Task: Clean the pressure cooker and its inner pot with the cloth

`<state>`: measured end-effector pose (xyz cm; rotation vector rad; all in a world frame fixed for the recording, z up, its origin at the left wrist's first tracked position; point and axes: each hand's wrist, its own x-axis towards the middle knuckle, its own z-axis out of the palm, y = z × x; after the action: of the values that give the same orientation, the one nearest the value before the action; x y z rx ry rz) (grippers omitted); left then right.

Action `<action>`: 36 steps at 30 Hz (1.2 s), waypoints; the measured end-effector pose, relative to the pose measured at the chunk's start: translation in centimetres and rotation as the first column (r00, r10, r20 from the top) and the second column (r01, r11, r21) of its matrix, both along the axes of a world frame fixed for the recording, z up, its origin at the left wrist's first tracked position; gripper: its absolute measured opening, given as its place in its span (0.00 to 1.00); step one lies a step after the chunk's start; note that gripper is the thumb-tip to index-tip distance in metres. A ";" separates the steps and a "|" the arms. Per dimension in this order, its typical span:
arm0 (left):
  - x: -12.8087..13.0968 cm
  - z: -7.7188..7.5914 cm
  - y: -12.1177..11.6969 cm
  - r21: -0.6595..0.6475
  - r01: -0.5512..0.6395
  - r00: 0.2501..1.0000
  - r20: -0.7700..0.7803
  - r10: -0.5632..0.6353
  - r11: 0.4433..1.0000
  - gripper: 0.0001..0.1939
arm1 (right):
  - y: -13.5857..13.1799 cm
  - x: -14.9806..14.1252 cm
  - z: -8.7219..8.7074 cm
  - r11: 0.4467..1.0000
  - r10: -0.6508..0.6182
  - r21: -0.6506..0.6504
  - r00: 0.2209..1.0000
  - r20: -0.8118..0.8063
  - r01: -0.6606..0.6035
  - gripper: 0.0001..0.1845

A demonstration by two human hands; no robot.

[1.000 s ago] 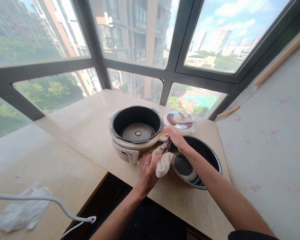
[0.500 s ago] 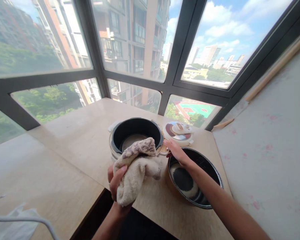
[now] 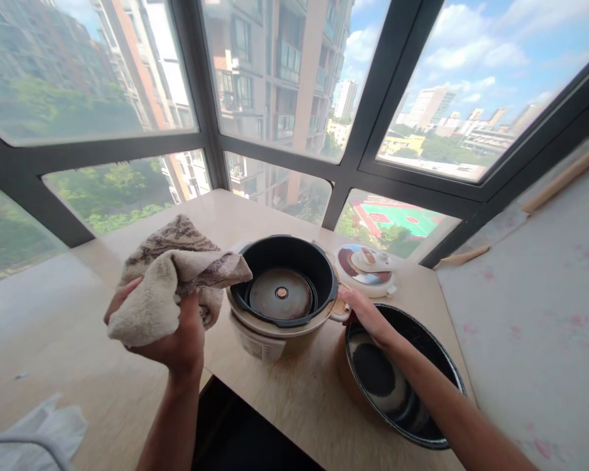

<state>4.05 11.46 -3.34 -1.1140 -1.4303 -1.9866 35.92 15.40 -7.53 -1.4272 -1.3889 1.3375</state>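
Observation:
Bunched in my left hand [image 3: 189, 330] is a beige towel [image 3: 152, 304] with brown patches, raised to the left of an electric pressure cooker [image 3: 299, 340]. The cooker stands uncovered, showing its dark interior and a round heating plate [image 3: 281, 294] with a small centre knob. My right hand [image 3: 366, 311] grips the cooker's side handle [image 3: 341, 314]; its fingertips are partly hidden. Below my right forearm sits the black inner pot [image 3: 377, 369], tilted in view beside the cooker. Behind my right hand lies the white and brown cooker lid [image 3: 368, 268].
The pale countertop [image 3: 275, 412] has a dark gap [image 3: 240, 432] along its near edge. Crumpled white tissue [image 3: 49, 432] and a grey cable [image 3: 29, 441] lie at lower left. Windows [image 3: 275, 85] border the back, and a floral wall [image 3: 535, 327] stands on the right.
My left hand has moved left with the towel, away from above the cooker's opening, uncovering the heating plate. My right hand stays at the handle. The view has shifted slightly.

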 end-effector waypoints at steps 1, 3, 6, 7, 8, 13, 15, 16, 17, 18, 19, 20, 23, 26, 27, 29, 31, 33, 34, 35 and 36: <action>-0.1 -0.3 -0.1 -0.026 0.008 1.000 0.019 -0.008 1.000 0.24 | 0.0 0.0 0.0 1.000 -0.002 -0.001 1.000 -0.004 0.002 0.31; -0.4 -0.9 -0.1 -0.059 0.021 0.999 0.041 -0.019 0.998 0.24 | -0.1 0.2 0.0 1.000 -0.006 -0.002 1.000 -0.012 0.006 0.29; -1.1 -1.4 0.4 -0.076 0.024 0.999 0.032 -0.021 0.997 0.24 | -0.3 0.4 -0.1 1.000 -0.002 -0.008 1.000 -0.027 0.002 0.26; -1.4 -1.4 0.8 -0.080 0.029 0.999 0.028 -0.027 0.996 0.24 | -0.3 0.4 -0.1 1.000 -0.002 -0.012 0.999 -0.032 0.002 0.25; -1.7 -1.4 1.3 -0.090 0.041 0.999 0.021 -0.039 0.995 0.23 | -0.3 0.5 -0.2 1.000 -0.002 -0.019 0.999 -0.036 0.001 0.25; -2.8 -1.1 5.3 -0.293 0.162 0.987 0.044 -0.156 0.942 0.25 | -0.4 0.4 0.0 0.999 0.002 -0.033 0.999 -0.036 -0.004 0.25; -2.8 -0.9 7.1 -0.516 0.257 0.959 0.030 -0.283 0.817 0.27 | -0.3 0.3 0.1 1.000 0.004 -0.027 1.000 -0.022 -0.005 0.25; -2.8 -0.7 8.0 -0.619 0.285 0.935 0.010 -0.355 0.732 0.27 | -0.3 0.3 0.2 1.000 0.005 -0.025 1.000 -0.017 -0.006 0.26; -2.7 -0.4 8.8 -0.695 0.293 0.907 -0.015 -0.420 0.657 0.28 | -0.2 0.3 0.2 1.000 0.005 -0.026 1.000 -0.014 -0.006 0.26; -2.7 0.0 9.6 -0.750 0.286 0.877 -0.045 -0.478 0.596 0.29 | -0.2 0.3 0.3 1.000 0.005 -0.029 1.000 -0.014 -0.005 0.26; -2.7 0.4 10.3 -0.792 0.272 0.844 -0.076 -0.531 0.546 0.29 | -0.1 0.2 0.2 0.999 0.004 -0.033 1.000 -0.016 -0.005 0.26; -2.7 0.8 11.0 -0.827 0.250 0.809 -0.108 -0.578 0.503 0.31 | -0.1 0.2 0.2 0.999 0.003 -0.039 1.000 -0.020 -0.004 0.27; -2.8 2.2 13.0 -0.902 0.173 0.684 -0.178 -0.708 0.395 0.31 | 0.1 0.2 -0.1 0.999 -0.013 -0.046 0.999 -0.052 0.010 0.27; -2.6 2.9 15.3 -0.917 0.173 0.586 -0.198 -0.786 0.360 0.28 | 0.3 0.2 -0.6 0.999 -0.033 -0.046 0.995 -0.096 0.028 0.27; -2.3 3.0 16.1 -0.916 0.186 0.568 -0.194 -0.800 0.354 0.28 | 0.4 0.2 -0.8 0.999 -0.032 -0.047 0.994 -0.108 0.027 0.26; -1.4 3.1 17.9 -0.918 0.212 0.531 -0.179 -0.828 0.334 0.28 | 0.5 0.3 -1.0 0.999 -0.022 -0.047 0.993 -0.118 0.016 0.25; -0.3 3.2 19.6 -0.924 0.239 0.471 -0.159 -0.868 0.299 0.28 | 0.5 0.2 -1.0 1.000 -0.019 -0.026 0.993 -0.114 0.016 0.24; 1.1 3.3 21.2 -0.928 0.276 0.406 -0.123 -0.906 0.250 0.27 | 0.6 0.0 -0.8 1.000 -0.021 0.017 0.995 -0.101 0.022 0.24; 1.8 3.3 21.9 -0.928 0.299 0.383 -0.098 -0.919 0.223 0.26 | 0.6 -0.1 -0.7 0.999 -0.023 0.040 0.996 -0.090 0.027 0.24; 2.5 3.4 22.6 -0.927 0.319 0.366 -0.072 -0.928 0.198 0.25 | 0.6 -0.3 -0.6 0.998 -0.028 0.057 0.997 -0.077 0.032 0.24; 3.4 3.5 23.2 -0.926 0.332 0.351 -0.054 -0.935 0.178 0.23 | 0.6 -0.4 -0.5 0.997 -0.033 0.064 0.997 -0.064 0.037 0.24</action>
<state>7.43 34.65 0.17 -3.0650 -1.4916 -0.8261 35.54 15.97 -8.01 -1.3490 -1.3485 1.2918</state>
